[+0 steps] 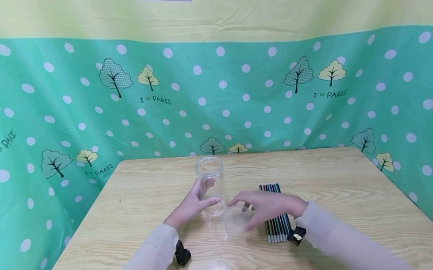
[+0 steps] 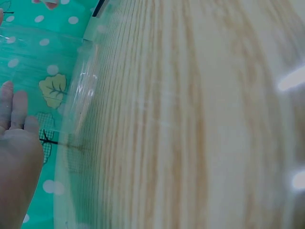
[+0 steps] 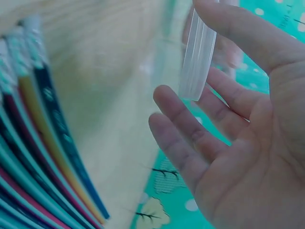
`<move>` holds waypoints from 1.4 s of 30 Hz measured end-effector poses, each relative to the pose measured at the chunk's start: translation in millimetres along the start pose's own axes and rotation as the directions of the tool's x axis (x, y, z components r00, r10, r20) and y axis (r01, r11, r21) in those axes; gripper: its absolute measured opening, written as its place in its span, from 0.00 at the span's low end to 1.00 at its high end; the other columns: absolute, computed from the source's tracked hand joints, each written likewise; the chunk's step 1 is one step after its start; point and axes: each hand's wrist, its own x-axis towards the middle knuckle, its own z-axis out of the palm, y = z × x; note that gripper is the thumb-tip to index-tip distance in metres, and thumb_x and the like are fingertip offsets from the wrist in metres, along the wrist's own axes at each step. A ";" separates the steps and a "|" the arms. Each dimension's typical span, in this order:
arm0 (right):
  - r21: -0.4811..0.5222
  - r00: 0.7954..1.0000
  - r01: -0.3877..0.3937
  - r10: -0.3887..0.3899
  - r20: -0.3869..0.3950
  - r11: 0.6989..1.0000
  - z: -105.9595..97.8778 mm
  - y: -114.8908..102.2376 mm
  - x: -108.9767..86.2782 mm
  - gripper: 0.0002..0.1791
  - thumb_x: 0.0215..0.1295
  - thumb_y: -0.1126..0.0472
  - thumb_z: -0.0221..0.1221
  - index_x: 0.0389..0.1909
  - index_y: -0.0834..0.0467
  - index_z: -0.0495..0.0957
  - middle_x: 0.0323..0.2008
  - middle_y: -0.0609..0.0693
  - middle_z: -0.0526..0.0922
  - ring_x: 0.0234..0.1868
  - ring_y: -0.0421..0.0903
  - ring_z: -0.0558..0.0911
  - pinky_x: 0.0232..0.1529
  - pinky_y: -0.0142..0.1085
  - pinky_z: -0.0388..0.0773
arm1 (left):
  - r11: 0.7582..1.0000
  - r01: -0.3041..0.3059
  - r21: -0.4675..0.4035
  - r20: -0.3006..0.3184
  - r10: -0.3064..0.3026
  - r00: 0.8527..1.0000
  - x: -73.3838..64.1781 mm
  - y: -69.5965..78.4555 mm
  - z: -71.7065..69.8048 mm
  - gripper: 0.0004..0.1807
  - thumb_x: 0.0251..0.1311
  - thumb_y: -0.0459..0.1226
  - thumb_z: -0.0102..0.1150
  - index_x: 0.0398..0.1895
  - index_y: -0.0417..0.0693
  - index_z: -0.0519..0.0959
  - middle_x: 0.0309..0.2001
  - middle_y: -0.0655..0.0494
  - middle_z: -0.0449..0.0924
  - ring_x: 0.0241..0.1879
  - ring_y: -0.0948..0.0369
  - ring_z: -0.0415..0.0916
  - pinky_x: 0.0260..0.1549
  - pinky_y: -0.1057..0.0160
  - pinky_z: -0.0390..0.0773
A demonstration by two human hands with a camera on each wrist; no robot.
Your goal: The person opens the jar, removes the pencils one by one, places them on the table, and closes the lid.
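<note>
A clear, see-through jar (image 1: 215, 188) stands upright on the table with its round mouth uncovered. My left hand (image 1: 197, 198) holds it from the left side, fingers behind and thumb across the front. In the left wrist view the transparent wall of the jar (image 2: 45, 62) shows beside the fingers. Just right of the jar, my right hand (image 1: 266, 206) pinches a translucent round lid (image 3: 198, 57) by its edge, between thumb and fingers. The lid is faint and blurred in the head view, low beside the jar's base.
A row of several dark striped pencils (image 1: 277, 228) lies side by side under the right wrist, eraser ends toward me. The wooden table (image 1: 146, 187) ends at a green and yellow patterned curtain (image 1: 235, 88) behind and at both sides.
</note>
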 end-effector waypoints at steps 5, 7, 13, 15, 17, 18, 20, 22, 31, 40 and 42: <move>0.003 0.999 0.018 -0.018 -0.042 1.000 -17.0 -5.5 -6.9 0.41 0.49 0.50 0.67 0.64 0.52 0.61 0.60 0.45 0.66 0.49 0.47 0.75 0.49 0.43 0.73 | 1.000 -0.006 -0.003 0.006 0.006 1.000 1.9 -2.2 -0.5 0.47 0.48 0.48 0.66 0.66 0.80 0.46 0.67 0.58 0.56 0.67 0.55 0.45 0.59 0.38 0.43; -0.002 0.998 0.019 -0.019 -0.058 1.000 -23.1 -7.6 -9.3 0.41 0.49 0.49 0.67 0.64 0.51 0.61 0.59 0.44 0.66 0.48 0.45 0.75 0.49 0.42 0.73 | 1.000 0.000 -0.006 0.013 0.000 1.000 2.1 -2.0 -0.5 0.47 0.49 0.48 0.66 0.66 0.80 0.45 0.67 0.58 0.55 0.67 0.55 0.44 0.60 0.38 0.43; -0.022 0.995 0.019 -0.021 -0.093 1.000 -41.2 -17.4 -14.5 0.39 0.50 0.47 0.66 0.64 0.47 0.62 0.59 0.40 0.65 0.49 0.39 0.74 0.49 0.43 0.73 | 1.000 0.013 -0.029 0.046 -0.012 0.999 -3.0 12.1 0.0 0.46 0.52 0.43 0.64 0.67 0.78 0.45 0.68 0.53 0.52 0.68 0.53 0.42 0.60 0.39 0.41; -0.025 0.994 0.014 -0.017 -0.105 1.000 -47.1 -21.2 -15.5 0.39 0.50 0.45 0.66 0.63 0.45 0.62 0.59 0.40 0.65 0.49 0.38 0.74 0.49 0.42 0.72 | 0.999 0.014 -0.031 0.056 -0.012 0.998 -5.6 18.6 0.0 0.46 0.53 0.42 0.64 0.67 0.77 0.44 0.69 0.51 0.51 0.68 0.52 0.42 0.60 0.39 0.41; -0.018 0.993 0.018 -0.021 -0.119 1.000 -52.8 -24.6 -16.4 0.39 0.50 0.45 0.66 0.63 0.44 0.62 0.59 0.39 0.65 0.50 0.38 0.74 0.50 0.41 0.72 | 0.999 0.016 -0.030 0.061 -0.015 0.998 -7.7 23.7 0.3 0.46 0.54 0.41 0.63 0.67 0.77 0.44 0.69 0.51 0.51 0.68 0.52 0.42 0.60 0.39 0.41; -0.014 0.992 0.022 -0.023 -0.126 1.000 -55.4 -25.7 -16.6 0.38 0.50 0.44 0.66 0.63 0.44 0.62 0.59 0.39 0.65 0.50 0.38 0.74 0.51 0.41 0.72 | 0.999 0.013 -0.030 0.061 -0.011 0.998 -7.8 24.2 0.4 0.46 0.54 0.41 0.63 0.68 0.76 0.45 0.69 0.50 0.51 0.68 0.52 0.42 0.60 0.39 0.41; -0.008 0.989 0.043 -0.043 -0.139 0.999 -59.7 -26.5 -16.5 0.38 0.50 0.44 0.65 0.63 0.44 0.62 0.59 0.38 0.65 0.50 0.39 0.74 0.51 0.41 0.71 | 1.000 0.006 -0.031 0.061 -0.004 0.998 -8.1 24.9 0.6 0.45 0.55 0.40 0.63 0.68 0.75 0.45 0.69 0.49 0.51 0.68 0.51 0.43 0.60 0.39 0.41; -0.003 0.986 0.068 -0.067 -0.151 0.998 -63.2 -27.4 -16.4 0.38 0.51 0.45 0.65 0.63 0.45 0.63 0.59 0.38 0.65 0.50 0.40 0.74 0.51 0.42 0.72 | 0.999 -0.003 -0.034 0.061 0.005 0.998 -7.8 24.8 0.9 0.45 0.55 0.39 0.62 0.68 0.73 0.45 0.68 0.48 0.51 0.68 0.51 0.43 0.60 0.39 0.41; 0.002 0.963 0.142 -0.138 -0.232 0.990 -73.0 -43.3 -14.0 0.34 0.53 0.55 0.66 0.62 0.51 0.65 0.59 0.46 0.66 0.50 0.49 0.74 0.50 0.47 0.72 | 0.999 0.018 -0.028 0.063 -0.016 0.998 -8.6 24.8 0.3 0.45 0.55 0.40 0.62 0.67 0.76 0.45 0.69 0.50 0.51 0.68 0.52 0.42 0.61 0.40 0.41; 0.019 0.947 0.184 -0.172 -0.272 0.983 -87.2 -74.9 -9.3 0.31 0.54 0.64 0.65 0.60 0.58 0.67 0.57 0.56 0.67 0.48 0.54 0.73 0.50 0.52 0.71 | 0.999 0.005 -0.037 0.035 -0.003 0.999 -1.7 8.6 0.4 0.45 0.54 0.40 0.63 0.67 0.78 0.45 0.67 0.56 0.54 0.67 0.55 0.45 0.60 0.39 0.42; 0.018 0.947 0.175 -0.164 -0.275 0.984 -88.9 -75.1 -5.4 0.30 0.54 0.63 0.64 0.60 0.58 0.67 0.57 0.57 0.68 0.49 0.56 0.72 0.49 0.51 0.71 | 0.999 -0.003 -0.036 0.028 0.004 1.000 0.6 1.9 0.2 0.46 0.54 0.41 0.63 0.66 0.81 0.44 0.67 0.59 0.55 0.67 0.57 0.46 0.60 0.39 0.42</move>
